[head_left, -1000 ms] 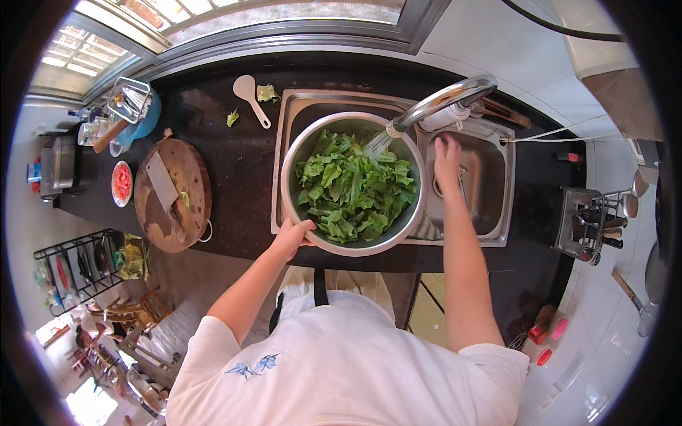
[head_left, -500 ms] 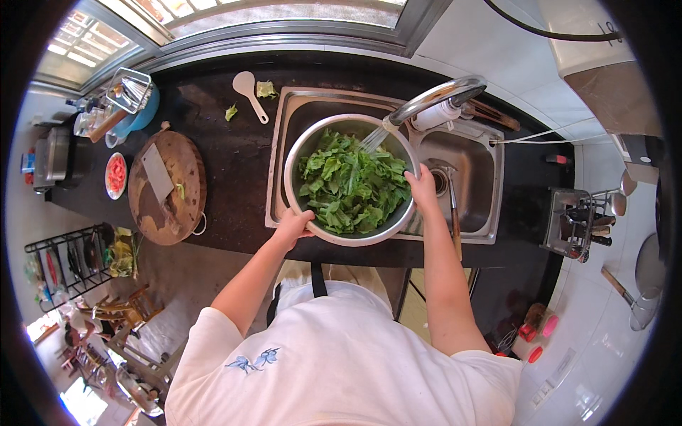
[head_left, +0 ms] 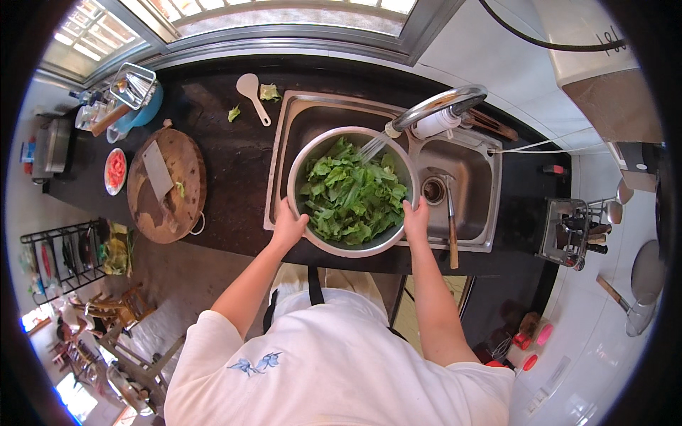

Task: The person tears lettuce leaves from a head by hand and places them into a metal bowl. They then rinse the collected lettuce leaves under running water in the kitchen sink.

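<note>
A round metal basin (head_left: 298,213) full of cut leafy greens (head_left: 352,192) is held over the left bowl of the steel sink (head_left: 284,128). My left hand (head_left: 288,224) grips its rim at the lower left. On the lower right side, my right hand (head_left: 416,220) has its fingers wrapped round the rim, thumb on top. Water runs from the curved faucet (head_left: 426,106) onto the greens near the basin's far edge. The fingers under the basin are hidden.
Left on the dark counter lie a round chopping board (head_left: 188,184) with a cleaver (head_left: 157,169), a plate of red pieces (head_left: 115,172) and a white rice paddle (head_left: 250,89). A wooden-handled tool (head_left: 452,227) rests across the right sink bowl. A utensil rack (head_left: 565,227) stands far right.
The basin has come slightly toward me, and both hands have moved with it. My right hand has slid lower along the right rim. Water still pours in.
</note>
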Demonstrator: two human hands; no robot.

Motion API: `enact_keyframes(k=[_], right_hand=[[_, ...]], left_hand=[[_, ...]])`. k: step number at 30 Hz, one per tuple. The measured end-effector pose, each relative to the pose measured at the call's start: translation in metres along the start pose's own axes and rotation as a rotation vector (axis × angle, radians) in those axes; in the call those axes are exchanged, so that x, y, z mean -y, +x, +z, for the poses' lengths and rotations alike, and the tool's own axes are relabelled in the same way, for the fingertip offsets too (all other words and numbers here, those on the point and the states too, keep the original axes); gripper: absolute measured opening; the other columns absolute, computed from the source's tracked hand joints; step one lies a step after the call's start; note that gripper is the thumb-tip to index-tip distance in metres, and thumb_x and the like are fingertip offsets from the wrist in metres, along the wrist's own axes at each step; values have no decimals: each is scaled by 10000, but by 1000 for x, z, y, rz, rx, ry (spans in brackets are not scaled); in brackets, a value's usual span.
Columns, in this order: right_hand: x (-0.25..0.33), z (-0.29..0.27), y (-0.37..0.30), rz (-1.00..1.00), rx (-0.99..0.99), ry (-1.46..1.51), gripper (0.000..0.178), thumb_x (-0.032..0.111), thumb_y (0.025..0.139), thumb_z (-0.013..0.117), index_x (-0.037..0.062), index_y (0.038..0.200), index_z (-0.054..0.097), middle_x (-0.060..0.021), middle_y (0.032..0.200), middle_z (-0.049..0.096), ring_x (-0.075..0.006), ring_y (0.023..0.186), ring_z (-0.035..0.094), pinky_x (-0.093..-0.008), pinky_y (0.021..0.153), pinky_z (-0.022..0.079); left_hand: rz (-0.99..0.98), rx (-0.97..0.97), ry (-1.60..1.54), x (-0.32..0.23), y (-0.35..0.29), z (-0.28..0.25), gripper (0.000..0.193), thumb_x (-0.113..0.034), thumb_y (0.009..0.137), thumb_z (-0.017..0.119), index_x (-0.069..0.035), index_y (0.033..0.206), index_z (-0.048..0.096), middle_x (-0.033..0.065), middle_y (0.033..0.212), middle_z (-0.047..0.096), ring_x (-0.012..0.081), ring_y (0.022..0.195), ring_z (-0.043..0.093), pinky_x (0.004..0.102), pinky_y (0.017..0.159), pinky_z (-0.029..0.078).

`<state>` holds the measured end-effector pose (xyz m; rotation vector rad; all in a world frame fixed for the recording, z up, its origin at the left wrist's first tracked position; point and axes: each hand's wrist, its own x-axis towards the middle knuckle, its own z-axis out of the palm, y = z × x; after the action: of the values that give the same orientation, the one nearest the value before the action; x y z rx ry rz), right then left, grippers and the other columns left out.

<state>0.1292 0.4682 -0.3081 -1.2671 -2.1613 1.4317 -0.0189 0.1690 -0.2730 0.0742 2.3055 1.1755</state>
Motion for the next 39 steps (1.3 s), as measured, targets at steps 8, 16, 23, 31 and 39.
enact_keyframes(k=[8,16,23,31,39], right_hand=[[-5,1,-4,-54,-46,102,246,124,860,625,-25,1038,542,-155,905,637,-269,822,610,-355,772,467],[6,-6,-8,-2,6,-7,344,173,864,647,-48,1105,538,-177,958,648,-295,876,623,-369,804,470],[-16,-2,-9,11,7,96,239,142,875,638,-8,1046,567,-90,906,643,-179,815,589,-316,766,462],[3,5,-5,9,-22,101,232,145,874,625,-28,1012,554,-158,874,642,-264,795,612,-362,747,467],[30,11,-7,-38,-54,63,223,127,872,620,-20,1027,558,-167,879,647,-288,803,620,-370,752,470]], left_hand=[[877,-76,450,-95,18,12,471,-97,748,674,-107,1208,572,131,1281,500,351,1236,425,477,1004,363],[766,317,782,-108,69,39,819,-182,613,840,-189,1344,471,108,1404,408,364,1245,446,452,1009,421],[741,309,544,-89,72,-7,271,-161,746,764,-27,967,682,93,1246,545,337,1088,553,415,897,470],[733,70,499,-94,40,-14,320,-269,694,812,-27,870,700,126,1226,540,348,1211,448,449,986,396],[950,-99,403,-125,59,29,224,-197,809,716,-59,965,634,101,1083,608,319,1049,561,429,876,447]])
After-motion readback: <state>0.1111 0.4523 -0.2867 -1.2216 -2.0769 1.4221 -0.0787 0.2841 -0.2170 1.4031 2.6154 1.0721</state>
